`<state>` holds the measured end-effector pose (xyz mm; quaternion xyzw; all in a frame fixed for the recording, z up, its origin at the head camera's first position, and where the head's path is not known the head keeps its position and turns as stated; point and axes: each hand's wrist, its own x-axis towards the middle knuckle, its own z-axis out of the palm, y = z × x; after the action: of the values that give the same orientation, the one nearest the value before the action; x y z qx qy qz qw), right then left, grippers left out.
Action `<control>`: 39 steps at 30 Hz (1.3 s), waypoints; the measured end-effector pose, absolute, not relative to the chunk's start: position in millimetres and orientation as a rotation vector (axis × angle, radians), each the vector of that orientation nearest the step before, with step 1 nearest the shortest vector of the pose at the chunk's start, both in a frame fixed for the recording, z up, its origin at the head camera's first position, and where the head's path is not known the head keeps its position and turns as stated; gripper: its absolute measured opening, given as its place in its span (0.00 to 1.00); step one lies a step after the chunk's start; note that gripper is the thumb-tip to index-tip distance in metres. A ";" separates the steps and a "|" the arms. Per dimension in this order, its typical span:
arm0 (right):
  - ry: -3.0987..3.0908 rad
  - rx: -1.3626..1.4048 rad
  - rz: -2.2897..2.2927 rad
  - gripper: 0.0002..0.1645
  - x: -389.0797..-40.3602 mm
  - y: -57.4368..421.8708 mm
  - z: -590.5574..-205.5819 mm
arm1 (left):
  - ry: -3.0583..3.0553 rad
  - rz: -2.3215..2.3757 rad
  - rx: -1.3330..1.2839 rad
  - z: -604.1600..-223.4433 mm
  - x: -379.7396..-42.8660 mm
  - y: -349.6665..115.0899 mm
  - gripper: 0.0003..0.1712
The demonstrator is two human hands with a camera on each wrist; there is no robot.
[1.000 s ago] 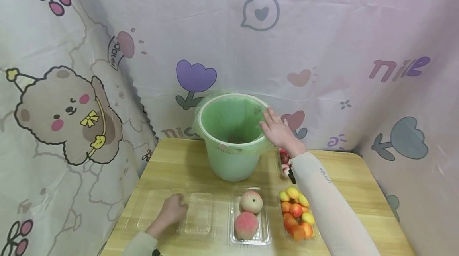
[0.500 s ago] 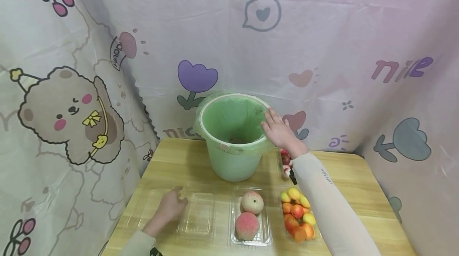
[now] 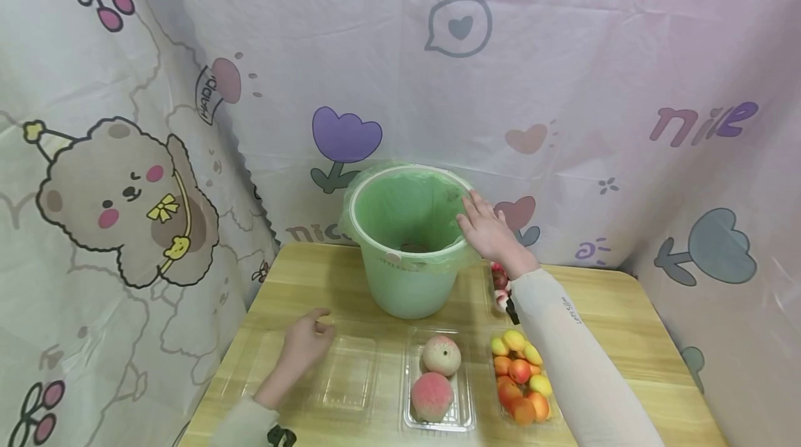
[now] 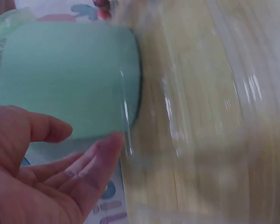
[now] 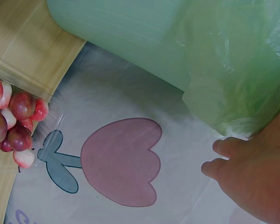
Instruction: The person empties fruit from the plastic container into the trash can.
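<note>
My left hand (image 3: 306,346) hovers at the far end of a clear plastic box (image 3: 347,374), left of the bucket's front. In the left wrist view its thumb and fingers are loosely bent and apart, with nothing between them; the fingertips come right up to the clear box's edge. My right hand (image 3: 491,231) rests with extended fingers on the right rim of a pale green bucket (image 3: 409,290). A thin green bag (image 5: 224,93) lines the bucket and hangs over its rim, partly covered by that hand in the right wrist view.
Two peaches (image 3: 432,397) lie in a clear tray (image 3: 469,423) at front centre. To its right sits a box of small yellow and orange fruit (image 3: 519,370). Red and purple fruit (image 5: 21,105) in another box stands behind my right forearm. A printed cloth (image 3: 400,85) hangs behind the table.
My left hand has moved slightly forward toward the bucket, and its fingers have loosened from a closer curl. The right hand stays on the rim.
</note>
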<state>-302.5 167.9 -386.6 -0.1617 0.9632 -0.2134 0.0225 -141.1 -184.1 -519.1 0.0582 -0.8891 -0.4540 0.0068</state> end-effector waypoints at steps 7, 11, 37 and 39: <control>2.983 -0.501 -0.663 0.41 -302.7 168.1 -387.1 | -2.724 -1.811 0.104 -517.3 -140.1 -157.8 0.28; 2.980 -0.496 -0.671 0.41 -301.8 168.1 -386.8 | -2.701 -1.920 0.017 -516.3 -140.0 -144.3 0.28; 2.975 -0.487 -0.662 0.41 -302.3 168.4 -386.8 | -2.800 -2.107 -0.188 -545.0 -133.2 -85.7 0.41; 2.975 -0.485 -0.669 0.41 -302.1 167.8 -387.1 | -2.804 -2.105 -0.181 -548.3 -132.8 -82.6 0.41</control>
<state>-302.1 167.8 -387.1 -0.1569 0.9632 -0.2167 0.0272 -132.8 -82.6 -548.3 -0.0508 -0.7850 -0.5894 -0.1835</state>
